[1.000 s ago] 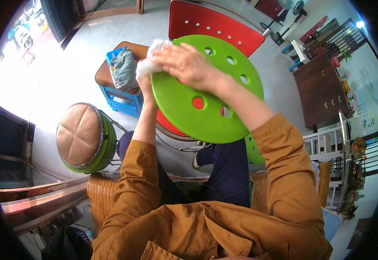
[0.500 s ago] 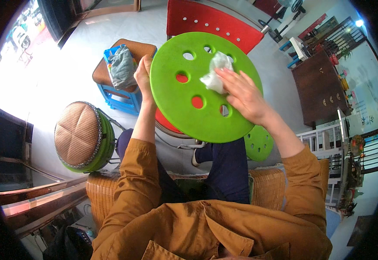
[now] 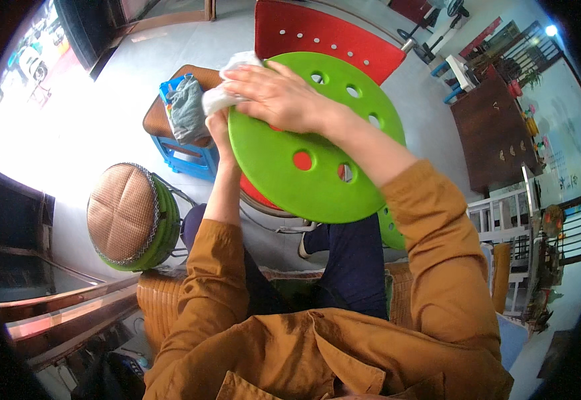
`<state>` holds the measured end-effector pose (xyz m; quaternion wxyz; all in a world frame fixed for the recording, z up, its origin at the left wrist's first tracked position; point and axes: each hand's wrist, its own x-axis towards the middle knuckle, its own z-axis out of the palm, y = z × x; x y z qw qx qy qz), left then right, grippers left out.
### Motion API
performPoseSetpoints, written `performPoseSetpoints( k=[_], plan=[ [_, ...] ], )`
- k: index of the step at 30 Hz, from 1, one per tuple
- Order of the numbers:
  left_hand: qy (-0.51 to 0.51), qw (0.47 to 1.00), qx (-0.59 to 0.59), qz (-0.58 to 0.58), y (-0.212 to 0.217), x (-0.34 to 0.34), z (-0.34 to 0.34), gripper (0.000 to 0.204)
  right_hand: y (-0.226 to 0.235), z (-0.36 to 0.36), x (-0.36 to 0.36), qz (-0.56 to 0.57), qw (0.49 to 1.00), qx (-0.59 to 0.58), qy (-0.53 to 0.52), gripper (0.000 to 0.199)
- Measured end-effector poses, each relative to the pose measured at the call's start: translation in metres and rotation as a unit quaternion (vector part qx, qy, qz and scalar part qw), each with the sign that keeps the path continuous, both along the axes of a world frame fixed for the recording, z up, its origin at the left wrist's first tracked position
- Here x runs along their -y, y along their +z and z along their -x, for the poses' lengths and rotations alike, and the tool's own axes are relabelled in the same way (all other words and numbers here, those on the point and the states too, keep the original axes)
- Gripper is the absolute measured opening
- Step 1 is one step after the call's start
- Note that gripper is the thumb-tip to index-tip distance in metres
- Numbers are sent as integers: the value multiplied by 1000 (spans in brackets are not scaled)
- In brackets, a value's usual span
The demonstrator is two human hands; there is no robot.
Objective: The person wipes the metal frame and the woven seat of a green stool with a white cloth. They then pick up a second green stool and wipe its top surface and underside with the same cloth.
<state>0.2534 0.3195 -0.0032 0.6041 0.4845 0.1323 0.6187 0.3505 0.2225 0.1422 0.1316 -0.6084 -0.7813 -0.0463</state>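
A round green plastic stool seat (image 3: 317,180) with several holes is tilted up in front of me. My left hand (image 3: 218,127) grips its left rim. My right hand (image 3: 274,97) lies flat near the seat's upper left edge and presses a white cloth (image 3: 227,87) against it. The cloth sticks out past my fingers on the left.
A red stool seat (image 3: 317,33) lies behind the green one. A blue stool with a brown top (image 3: 177,143) holds a grey rag (image 3: 187,113). A green stool with a tan cushion (image 3: 127,213) stands at left, a dark wooden cabinet (image 3: 494,133) at right.
My right hand has swept the white cloth from the middle right of the green seat back to its upper left edge. The left hand keeps its grip on the rim.
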Motion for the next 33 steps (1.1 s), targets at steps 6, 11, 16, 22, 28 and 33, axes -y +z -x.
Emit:
performPoseSetpoints(
  k=[6, 11, 16, 22, 28, 33],
  plan=[
    [39, 997, -69, 7, 12, 6, 7, 22, 1, -3, 11, -12, 1000, -8, -11, 54],
    [108, 979, -171, -19, 43, 25, 13, 36, 10, -19, 102, -8, 998, -9, -58, 57],
    [128, 976, -175, -20, 40, 28, 15, 39, 10, -21, 147, 3, 997, 14, -70, 59],
    [100, 981, -166, -8, 41, 26, 13, 39, 2, -44, 79, -26, 994, 39, -97, 59],
    [114, 979, -171, -15, 36, 18, 9, 38, 5, -73, -9, 10, 985, -24, -173, 60],
    [121, 975, -186, -3, 35, 19, 7, 39, -6, -74, -4, -24, 984, -28, -173, 65]
  ],
)
